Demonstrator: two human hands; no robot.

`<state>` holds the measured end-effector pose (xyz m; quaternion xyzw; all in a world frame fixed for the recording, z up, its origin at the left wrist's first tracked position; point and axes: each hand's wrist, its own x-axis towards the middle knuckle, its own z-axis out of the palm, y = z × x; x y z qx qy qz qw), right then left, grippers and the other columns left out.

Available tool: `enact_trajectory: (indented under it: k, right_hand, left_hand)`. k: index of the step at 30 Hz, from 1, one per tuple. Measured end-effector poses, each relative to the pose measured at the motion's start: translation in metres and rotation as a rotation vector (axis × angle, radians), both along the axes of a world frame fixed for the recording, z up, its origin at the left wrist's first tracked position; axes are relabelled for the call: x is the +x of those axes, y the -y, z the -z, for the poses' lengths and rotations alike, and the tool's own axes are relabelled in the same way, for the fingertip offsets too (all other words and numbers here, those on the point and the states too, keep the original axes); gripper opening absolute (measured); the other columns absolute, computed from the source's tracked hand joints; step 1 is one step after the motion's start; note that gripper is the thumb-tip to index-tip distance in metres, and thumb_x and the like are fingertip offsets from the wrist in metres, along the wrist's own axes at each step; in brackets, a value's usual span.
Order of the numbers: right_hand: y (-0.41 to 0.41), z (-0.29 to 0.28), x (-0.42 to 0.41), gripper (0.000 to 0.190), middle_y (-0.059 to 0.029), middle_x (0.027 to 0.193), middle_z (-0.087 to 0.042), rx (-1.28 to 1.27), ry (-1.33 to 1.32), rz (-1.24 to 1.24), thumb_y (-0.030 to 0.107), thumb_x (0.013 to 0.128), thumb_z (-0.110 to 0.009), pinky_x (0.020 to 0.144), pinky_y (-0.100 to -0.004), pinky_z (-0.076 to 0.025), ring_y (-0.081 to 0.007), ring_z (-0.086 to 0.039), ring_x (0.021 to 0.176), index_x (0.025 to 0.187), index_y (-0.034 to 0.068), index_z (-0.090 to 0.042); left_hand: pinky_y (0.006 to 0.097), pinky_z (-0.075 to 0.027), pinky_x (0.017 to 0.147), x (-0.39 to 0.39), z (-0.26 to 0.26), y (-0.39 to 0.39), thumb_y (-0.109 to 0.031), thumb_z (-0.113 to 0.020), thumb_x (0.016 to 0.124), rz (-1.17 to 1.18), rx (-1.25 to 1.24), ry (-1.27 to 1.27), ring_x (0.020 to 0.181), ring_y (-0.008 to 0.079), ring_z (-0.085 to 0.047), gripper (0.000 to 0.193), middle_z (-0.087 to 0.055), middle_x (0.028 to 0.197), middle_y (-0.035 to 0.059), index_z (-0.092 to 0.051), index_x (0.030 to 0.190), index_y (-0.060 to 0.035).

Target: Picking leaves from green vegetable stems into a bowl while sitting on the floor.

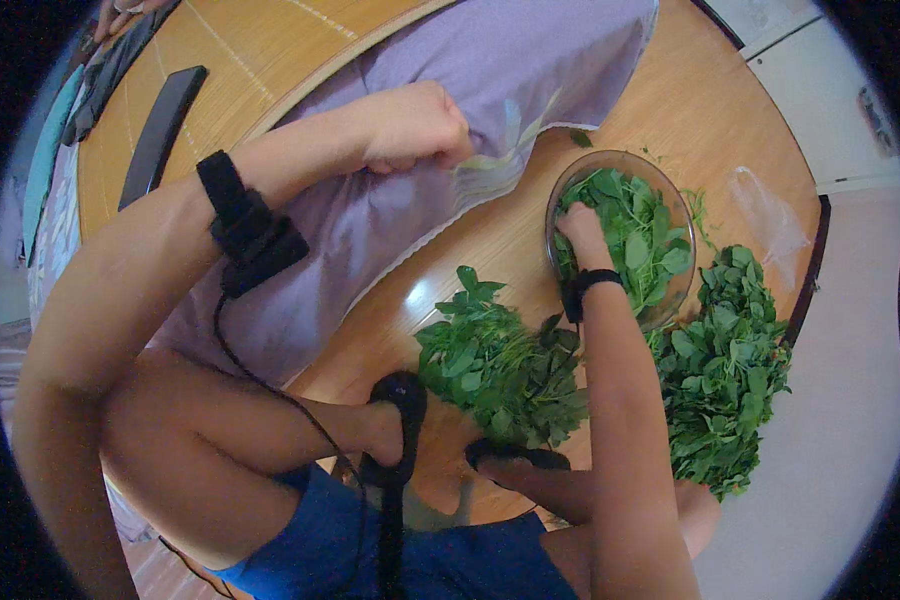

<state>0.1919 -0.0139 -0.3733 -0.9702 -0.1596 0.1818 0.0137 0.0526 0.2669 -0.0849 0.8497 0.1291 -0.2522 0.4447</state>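
Observation:
In the head view my left hand [418,129] is curled into a fist over a lilac cloth [412,191]; its palm side is hidden, and no object shows in it. My right hand [583,229] reaches down inside the left wall of a clear brown-tinted bowl [694,232]. Around it in the bowl lie leafy green sprigs [634,217]. Leaves and the wrist cover its fingertips, so its grip cannot be made out. A loose pile of leafy stems [487,360] spreads on the wooden floor between my feet and the bowl.
A larger heap of greens [727,360] lies right of my right forearm. Beyond it is a crumpled clear plastic bag [769,217]. The wooden tabletop [232,52] at upper left holds a dark, long object [166,127]. Part of another person's hand [124,11] shows top left. A cable [270,386] hangs from my left wrist strap.

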Motion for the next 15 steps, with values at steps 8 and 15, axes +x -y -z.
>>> enact_trajectory:
  k: [8, 15]
  right_hand:
    - [-0.017, -0.052, -0.109, 0.015, -0.0198, 0.088, -0.065, 0.575, 0.137, -0.418, 0.009, 0.084, -0.059, 0.074, -0.0473, -0.051, -0.0381, -0.064, 0.088, 0.096, 0.002, -0.064]
    - [0.028, 0.04, -0.177, 0.037, -0.0186, 0.099, -0.065, 0.263, -0.201, -0.499, 0.017, 0.073, -0.073, 0.082, -0.0459, -0.052, -0.0395, -0.063, 0.091, 0.106, 0.006, -0.061]
  left_hand:
    - [0.0279, -0.014, 0.037, 0.002, 0.014, -0.004, -0.012, -0.06, 0.062, -0.085, -0.101, 0.0, 0.04, 0.0077, -0.023, 0.017, -0.031, 0.05, -0.0049, -0.046, 0.054, -0.0139]
    - [0.0334, -0.027, 0.039, 0.02, 0.05, -0.017, -0.016, -0.061, 0.061, 0.21, 0.071, 0.277, 0.04, 0.0145, -0.035, 0.012, -0.04, 0.05, 0.0014, -0.053, 0.058, -0.0087]
